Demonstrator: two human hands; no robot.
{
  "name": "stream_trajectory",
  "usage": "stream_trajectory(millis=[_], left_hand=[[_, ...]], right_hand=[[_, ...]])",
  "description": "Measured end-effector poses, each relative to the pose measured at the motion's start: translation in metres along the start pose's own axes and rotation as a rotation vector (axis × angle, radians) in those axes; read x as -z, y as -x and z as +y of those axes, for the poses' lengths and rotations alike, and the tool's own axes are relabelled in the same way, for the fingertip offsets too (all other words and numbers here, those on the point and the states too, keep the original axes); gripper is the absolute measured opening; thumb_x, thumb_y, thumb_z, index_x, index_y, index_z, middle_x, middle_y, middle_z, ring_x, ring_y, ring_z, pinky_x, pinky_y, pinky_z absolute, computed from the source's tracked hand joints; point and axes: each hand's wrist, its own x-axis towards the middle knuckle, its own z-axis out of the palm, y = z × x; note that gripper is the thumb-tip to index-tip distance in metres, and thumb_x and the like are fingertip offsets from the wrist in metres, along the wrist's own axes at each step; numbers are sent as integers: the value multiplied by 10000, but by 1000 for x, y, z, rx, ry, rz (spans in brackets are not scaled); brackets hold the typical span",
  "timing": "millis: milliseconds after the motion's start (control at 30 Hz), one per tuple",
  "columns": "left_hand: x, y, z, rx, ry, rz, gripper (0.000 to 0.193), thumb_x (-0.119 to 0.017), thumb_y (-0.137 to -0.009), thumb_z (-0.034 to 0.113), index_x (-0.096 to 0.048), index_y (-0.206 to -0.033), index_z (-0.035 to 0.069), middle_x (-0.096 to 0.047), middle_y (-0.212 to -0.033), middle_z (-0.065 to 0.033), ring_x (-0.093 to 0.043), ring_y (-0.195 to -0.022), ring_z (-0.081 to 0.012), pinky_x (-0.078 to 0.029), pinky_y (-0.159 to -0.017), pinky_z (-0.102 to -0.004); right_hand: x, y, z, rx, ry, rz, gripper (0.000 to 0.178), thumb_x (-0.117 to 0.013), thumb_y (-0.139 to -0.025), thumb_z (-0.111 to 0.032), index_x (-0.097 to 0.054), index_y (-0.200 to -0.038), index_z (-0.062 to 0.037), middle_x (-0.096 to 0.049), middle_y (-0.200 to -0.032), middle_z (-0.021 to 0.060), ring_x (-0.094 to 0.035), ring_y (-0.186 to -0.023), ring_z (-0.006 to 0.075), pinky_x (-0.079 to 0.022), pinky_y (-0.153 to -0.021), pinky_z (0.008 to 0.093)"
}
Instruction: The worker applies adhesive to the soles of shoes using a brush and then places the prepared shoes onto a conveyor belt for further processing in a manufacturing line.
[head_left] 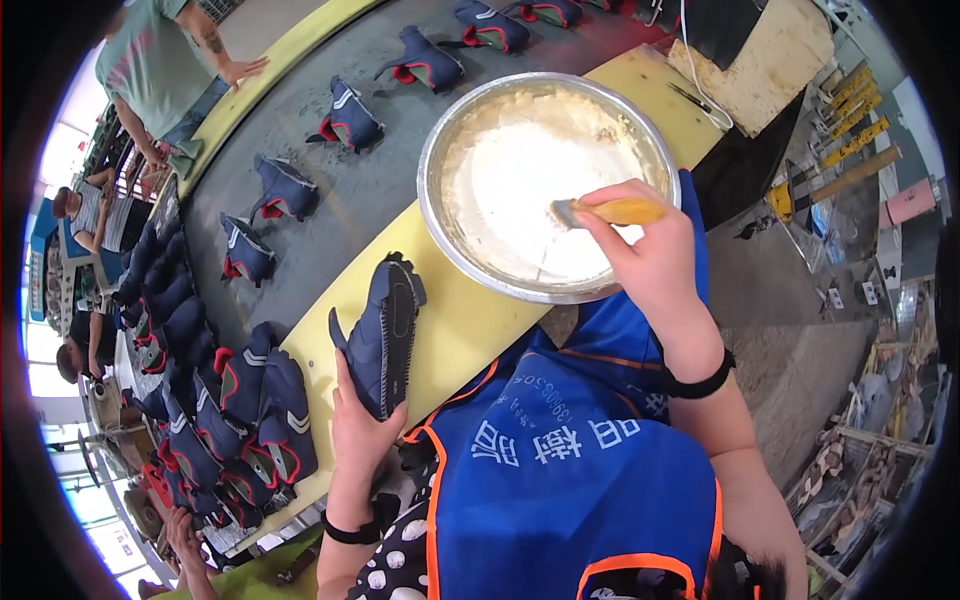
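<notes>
Watching from afar, I take the metal bowl [434,215] as my landmark: it sits at the near edge of the yellow board [470,325], with pale paste [520,165] inside. I judge it stands there so that the right hand [655,245] can reach in with little travel. The navy shoe upper [372,330] is left of the bowl and nearer the wearer, well apart from the rim. Its dark, stitch-edged underside shows and its jagged toe points away, which I read as a way of presenting that seam to the side where the brush [632,211] is. More uppers [285,187] stand spaced out beyond and left of the bowl on the grey surface [345,215], and a crowded heap of them [285,400] lies farther left, perhaps to keep pieces within reach. As for the grip, I see the left hand [362,425] only part-way open, spread around the near end of the upper, thumb on one side and fingers on the other; I can't tell whether the board takes some of the weight. The right hand is closed in a pinch on the brush's wooden handle, over the bowl; whether the bristles touch the paste, I can't make out.
</notes>
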Motion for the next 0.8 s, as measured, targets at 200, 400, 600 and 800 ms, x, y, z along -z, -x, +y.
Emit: stream_trajectory(millis=[200,400,600,800], left_hand=[[-7,-21,-13,2,486,-42,903,-734,-883,203,-248,-1639,115,-610,-1322,-215,-653,-1169,-335,-530,-990,-423],[34,-19,11,152,1219,-323,729,-570,-988,311,-296,-1621,76,-615,-1384,-182,-684,-1091,-261,-549,-920,-352],[39,-33,74,-150,1041,-396,620,-545,-1019,173,-376,-1587,-12,-526,-1509,-166,-520,-1363,-221,-383,-1143,-322],[59,-61,97,-156,923,-589,597,-562,-1028,144,-399,-1579,-18,-580,-1455,-151,-552,-1314,-197,-394,-1132,-317]], right_hand=[[-5,1,7,-204,164,-113,129,-786,-908,-83,-719,-978,3,-737,-905,106,-733,-835,214,-556,-751,294],[13,4,17,-108,-258,74,125,-775,-919,-130,-725,-967,-25,-740,-917,104,-727,-849,238,-548,-848,327],[27,-7,0,90,209,141,140,-805,-858,-147,-730,-965,-99,-723,-923,51,-701,-930,244,-400,-1060,396],[27,0,-39,430,98,-218,114,-775,-863,-150,-739,-972,-156,-714,-931,-9,-692,-933,168,-364,-1114,444]])
